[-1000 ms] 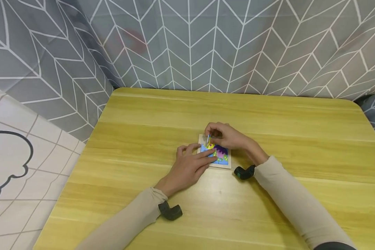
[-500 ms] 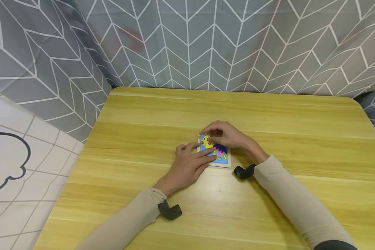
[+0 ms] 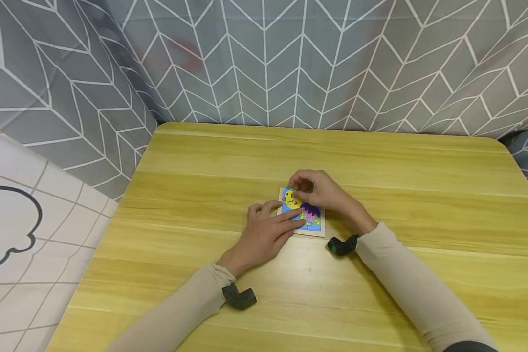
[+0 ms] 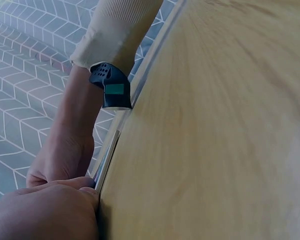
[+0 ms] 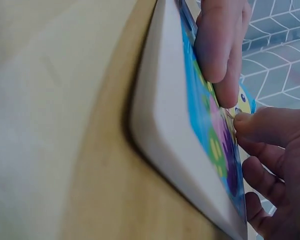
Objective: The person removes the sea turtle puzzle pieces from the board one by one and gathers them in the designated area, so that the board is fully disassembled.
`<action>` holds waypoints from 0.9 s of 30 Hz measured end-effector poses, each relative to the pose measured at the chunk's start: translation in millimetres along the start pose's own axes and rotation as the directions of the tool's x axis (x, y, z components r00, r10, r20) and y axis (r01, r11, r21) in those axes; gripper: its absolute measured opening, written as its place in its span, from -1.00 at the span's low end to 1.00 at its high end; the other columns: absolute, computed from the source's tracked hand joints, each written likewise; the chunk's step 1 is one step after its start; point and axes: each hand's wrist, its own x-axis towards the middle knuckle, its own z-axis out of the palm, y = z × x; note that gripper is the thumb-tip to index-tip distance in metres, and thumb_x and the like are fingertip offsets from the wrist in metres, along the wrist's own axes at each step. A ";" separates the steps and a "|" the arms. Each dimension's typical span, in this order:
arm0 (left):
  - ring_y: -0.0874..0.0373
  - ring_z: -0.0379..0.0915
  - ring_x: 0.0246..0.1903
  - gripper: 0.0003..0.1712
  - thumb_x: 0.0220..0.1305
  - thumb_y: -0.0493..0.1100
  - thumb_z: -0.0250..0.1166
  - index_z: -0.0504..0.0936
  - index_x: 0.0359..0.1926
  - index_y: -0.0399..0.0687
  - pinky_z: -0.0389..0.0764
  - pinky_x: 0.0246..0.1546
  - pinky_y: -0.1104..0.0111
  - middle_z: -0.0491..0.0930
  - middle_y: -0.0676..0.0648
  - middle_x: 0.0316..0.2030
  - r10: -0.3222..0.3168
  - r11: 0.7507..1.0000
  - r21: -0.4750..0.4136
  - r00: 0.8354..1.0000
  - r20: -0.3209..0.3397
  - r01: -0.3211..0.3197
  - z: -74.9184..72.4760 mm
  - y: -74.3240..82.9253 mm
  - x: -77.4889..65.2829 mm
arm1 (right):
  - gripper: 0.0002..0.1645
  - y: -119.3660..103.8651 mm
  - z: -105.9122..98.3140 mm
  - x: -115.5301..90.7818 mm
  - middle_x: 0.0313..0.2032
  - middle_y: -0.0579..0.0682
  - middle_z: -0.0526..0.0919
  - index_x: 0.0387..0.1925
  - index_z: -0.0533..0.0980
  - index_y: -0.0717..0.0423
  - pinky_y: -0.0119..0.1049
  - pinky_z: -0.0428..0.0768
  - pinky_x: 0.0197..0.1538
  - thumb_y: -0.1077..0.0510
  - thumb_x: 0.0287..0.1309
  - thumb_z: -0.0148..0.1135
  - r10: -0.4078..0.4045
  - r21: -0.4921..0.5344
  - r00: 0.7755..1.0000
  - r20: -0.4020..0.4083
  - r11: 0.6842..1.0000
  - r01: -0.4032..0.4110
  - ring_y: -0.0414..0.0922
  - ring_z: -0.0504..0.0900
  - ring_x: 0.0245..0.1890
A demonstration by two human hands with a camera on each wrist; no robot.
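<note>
A small jigsaw puzzle (image 3: 310,211) in a pale wooden tray (image 3: 279,196) lies on the table, its picture blue, yellow, purple and green. My left hand (image 3: 263,235) rests on its left and lower part, fingers extended over the pieces. At the upper left, my right hand (image 3: 320,189) pinches a puzzle piece (image 3: 289,195) with a yellow face on blue. In the right wrist view that puzzle piece (image 5: 245,101) stands tilted up from the tray, the thumb (image 5: 260,124) against it. The fingertips behind the piece are partly hidden.
The wood-grain table (image 3: 193,166) extends around the tray on all sides. A grey patterned curtain (image 3: 264,63) hangs behind its far edge. Black wrist cameras sit by the left cuff (image 3: 239,297) and the right cuff (image 3: 342,245).
The yellow-faced piece, on edge a second ago, lay flatter over the upper-left corner half a second ago. Since then my right fingers have drawn back slightly to the right. My left hand has stayed put.
</note>
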 end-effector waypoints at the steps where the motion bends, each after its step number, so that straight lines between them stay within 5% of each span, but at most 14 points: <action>1: -0.06 0.24 0.41 -0.60 0.54 0.01 0.13 0.57 0.32 0.41 0.15 0.20 -0.09 0.46 0.24 0.39 -0.001 1.000 0.000 1.000 0.000 0.001 -0.1 0.0 -0.1 | -0.82 -0.3 0.2 0.2 -0.30 0.04 0.72 -0.14 0.65 0.15 -0.37 0.60 -0.19 0.32 0.21 0.39 0.001 -0.015 1.000 -0.005 1.000 -0.001 -0.11 0.60 -0.33; 16: -0.07 0.23 0.42 -0.60 0.55 0.01 0.12 0.58 0.31 0.41 0.15 0.22 -0.10 0.45 0.24 0.40 -0.005 1.000 0.007 1.000 0.007 0.005 -2.0 -0.1 0.6 | -0.83 1.6 -5.3 -1.1 -0.27 0.00 0.77 -0.13 0.70 0.12 -0.37 0.59 -0.25 0.27 0.24 0.36 0.011 -0.103 0.998 -0.068 0.994 -0.018 -0.15 0.61 -0.38; 27: -0.03 0.22 0.42 -0.59 0.56 0.04 0.10 0.55 0.33 0.43 0.15 0.23 -0.09 0.42 0.28 0.42 -0.018 1.000 0.025 0.999 0.032 0.018 -3.1 1.3 -0.2 | -0.89 8.6 -27.3 10.1 -0.25 0.05 0.77 -0.20 0.70 0.13 -0.36 0.56 -0.25 0.28 0.25 0.34 0.058 -0.160 0.994 -0.095 0.984 -0.073 -0.11 0.59 -0.39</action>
